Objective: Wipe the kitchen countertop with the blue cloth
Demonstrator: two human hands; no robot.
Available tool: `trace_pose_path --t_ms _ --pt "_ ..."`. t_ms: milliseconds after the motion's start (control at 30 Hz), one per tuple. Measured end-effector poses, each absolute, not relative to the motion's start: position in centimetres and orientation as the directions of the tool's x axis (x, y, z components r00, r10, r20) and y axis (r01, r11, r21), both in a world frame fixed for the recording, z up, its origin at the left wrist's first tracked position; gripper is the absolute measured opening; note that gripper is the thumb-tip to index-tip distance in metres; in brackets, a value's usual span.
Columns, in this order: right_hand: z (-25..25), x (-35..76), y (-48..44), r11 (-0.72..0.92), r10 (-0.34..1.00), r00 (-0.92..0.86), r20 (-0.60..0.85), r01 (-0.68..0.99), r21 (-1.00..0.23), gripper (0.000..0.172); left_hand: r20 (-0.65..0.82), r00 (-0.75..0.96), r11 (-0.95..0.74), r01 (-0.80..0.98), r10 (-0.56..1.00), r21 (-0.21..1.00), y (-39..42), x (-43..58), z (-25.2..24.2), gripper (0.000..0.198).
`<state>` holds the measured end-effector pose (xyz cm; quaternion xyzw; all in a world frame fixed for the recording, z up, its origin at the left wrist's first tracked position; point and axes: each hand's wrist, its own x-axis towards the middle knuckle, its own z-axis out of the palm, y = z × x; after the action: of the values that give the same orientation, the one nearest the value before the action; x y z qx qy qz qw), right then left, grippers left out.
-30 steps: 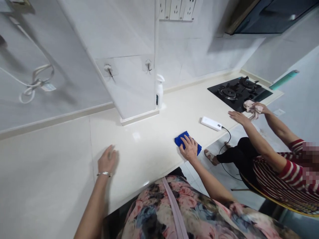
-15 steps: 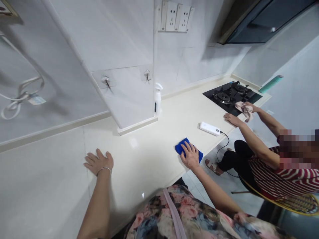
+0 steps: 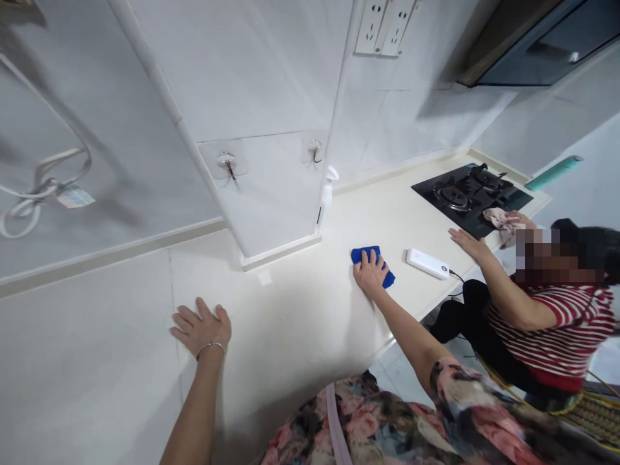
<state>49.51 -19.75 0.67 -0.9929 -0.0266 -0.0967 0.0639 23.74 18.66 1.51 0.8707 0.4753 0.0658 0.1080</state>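
Note:
My right hand (image 3: 371,274) presses flat on a blue cloth (image 3: 372,256) that lies on the cream countertop (image 3: 300,303), its fingers spread over the fabric. My left hand (image 3: 201,328) rests palm down on the counter to the left, fingers apart, a thin bracelet on the wrist. It holds nothing. A white power bank (image 3: 427,263) with a black cable lies just right of the cloth.
A seated person in a red striped top leans on the counter's right end, one hand (image 3: 469,243) flat, the other holding a pink rag (image 3: 501,221) beside a black gas hob (image 3: 469,194). A white spray bottle (image 3: 325,194) stands against a tiled column with hooks.
My right hand has pushed the blue cloth away from the counter's front edge, further in toward the power bank. My left hand stays planted on the counter.

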Motion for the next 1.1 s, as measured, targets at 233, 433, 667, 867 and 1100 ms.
trace_pose_path --t_ms 233,433,667,867,1100 --pt "1.4 53.1 -11.6 -0.977 0.154 0.985 0.082 0.164 -0.134 0.063 0.048 0.544 -0.54 0.81 0.838 0.229 18.6 23.5 1.3 0.074" --pt "2.2 54.5 -7.0 -0.961 0.244 0.97 0.021 0.245 -0.129 0.061 0.071 0.547 -0.548 0.807 0.834 0.219 18.7 23.4 1.6 0.074" --pt "2.6 52.6 -8.4 -0.935 0.32 0.947 0.041 0.322 -0.147 0.059 0.067 0.547 -0.548 0.812 0.834 0.202 18.7 23.6 2.1 0.075" --pt "2.9 46.3 -9.7 -0.866 0.453 0.89 0.042 0.451 -0.216 0.057 0.083 0.546 -0.551 0.813 0.834 0.187 18.8 23.8 2.5 0.077" --pt "2.4 37.4 -12.6 -0.746 0.632 0.775 0.011 0.612 -0.262 0.059 0.078 0.52 -0.524 0.828 0.851 0.198 19.4 24.1 2.2 0.074"
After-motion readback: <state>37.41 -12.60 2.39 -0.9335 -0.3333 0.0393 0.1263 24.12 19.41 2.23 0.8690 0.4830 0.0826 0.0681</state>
